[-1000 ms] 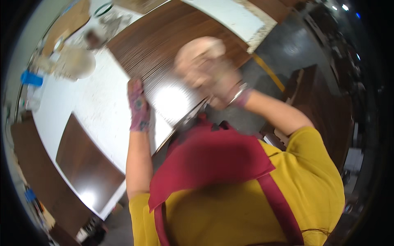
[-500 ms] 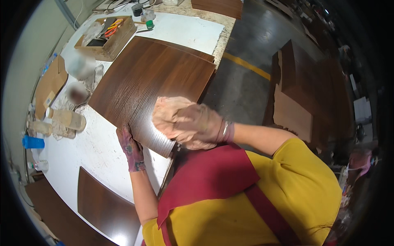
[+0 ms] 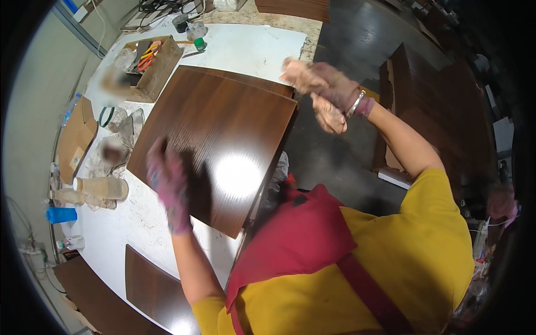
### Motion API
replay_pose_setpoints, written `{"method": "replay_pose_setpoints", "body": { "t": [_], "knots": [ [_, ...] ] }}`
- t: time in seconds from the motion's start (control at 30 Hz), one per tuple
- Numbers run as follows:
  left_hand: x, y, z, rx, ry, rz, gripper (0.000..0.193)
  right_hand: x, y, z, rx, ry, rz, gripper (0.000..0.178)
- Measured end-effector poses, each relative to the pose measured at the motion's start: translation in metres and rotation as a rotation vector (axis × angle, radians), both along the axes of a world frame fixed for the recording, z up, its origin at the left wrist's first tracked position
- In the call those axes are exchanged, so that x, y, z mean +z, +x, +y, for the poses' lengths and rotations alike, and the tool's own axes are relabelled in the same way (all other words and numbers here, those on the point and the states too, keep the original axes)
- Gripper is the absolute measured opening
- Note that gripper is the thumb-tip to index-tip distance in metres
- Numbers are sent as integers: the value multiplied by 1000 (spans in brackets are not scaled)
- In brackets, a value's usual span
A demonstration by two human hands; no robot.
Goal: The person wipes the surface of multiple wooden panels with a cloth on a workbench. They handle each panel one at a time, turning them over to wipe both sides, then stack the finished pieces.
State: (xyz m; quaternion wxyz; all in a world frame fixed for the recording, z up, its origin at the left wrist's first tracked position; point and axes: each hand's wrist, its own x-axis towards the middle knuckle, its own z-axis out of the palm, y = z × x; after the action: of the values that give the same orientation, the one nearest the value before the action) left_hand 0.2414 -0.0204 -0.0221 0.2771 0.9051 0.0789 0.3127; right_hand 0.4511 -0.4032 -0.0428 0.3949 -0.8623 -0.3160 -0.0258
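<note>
A dark brown wood-grain panel point(image 3: 218, 117) lies on top of another board on the white tabletop point(image 3: 153, 215), its lower corner reaching the table's edge. My left hand point(image 3: 169, 187), in a stained purple glove, hovers over the panel's left edge and casts a shadow on it. Its fingers are somewhat blurred but look stretched out, with nothing in them. Past the panel's far right corner, my gloved right hand point(image 3: 338, 89) is raised, closed around a crumpled pinkish cloth point(image 3: 304, 75). Part of the cloth hangs below the hand.
A cardboard box point(image 3: 151, 72) of tools stands at the back left, near a green-capped jar point(image 3: 199, 43). Cloudy bottles point(image 3: 103, 188) and a blue cup point(image 3: 61, 215) line the left side. Another brown panel point(image 3: 151, 285) lies near me. Stacked boards point(image 3: 419, 111) stand to the right.
My right hand has lifted the cloth off the panel and swung it away to the far right. My left hand has risen from the panel's edge and moved slightly up over it.
</note>
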Motion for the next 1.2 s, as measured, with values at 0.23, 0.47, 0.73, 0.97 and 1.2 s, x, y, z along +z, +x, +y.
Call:
{"method": "replay_pose_setpoints", "body": {
  "t": [0.23,0.47,0.73,0.97,1.2],
  "knots": [
    [-60,121,-34,88,553,349,55,51,8,28,607,-467,-334,51],
    [-50,126,-39,35,539,472,58,-6,83,224,379,-344,-361,15],
    [-48,128,-38,22,489,397,62,24,57,172,659,177,691,15],
    [-44,131,-38,21,423,456,62,-24,135,337,312,-184,-320,19],
    [-45,128,-39,15,425,411,63,-8,98,242,486,-205,-189,20]
  ]
}}
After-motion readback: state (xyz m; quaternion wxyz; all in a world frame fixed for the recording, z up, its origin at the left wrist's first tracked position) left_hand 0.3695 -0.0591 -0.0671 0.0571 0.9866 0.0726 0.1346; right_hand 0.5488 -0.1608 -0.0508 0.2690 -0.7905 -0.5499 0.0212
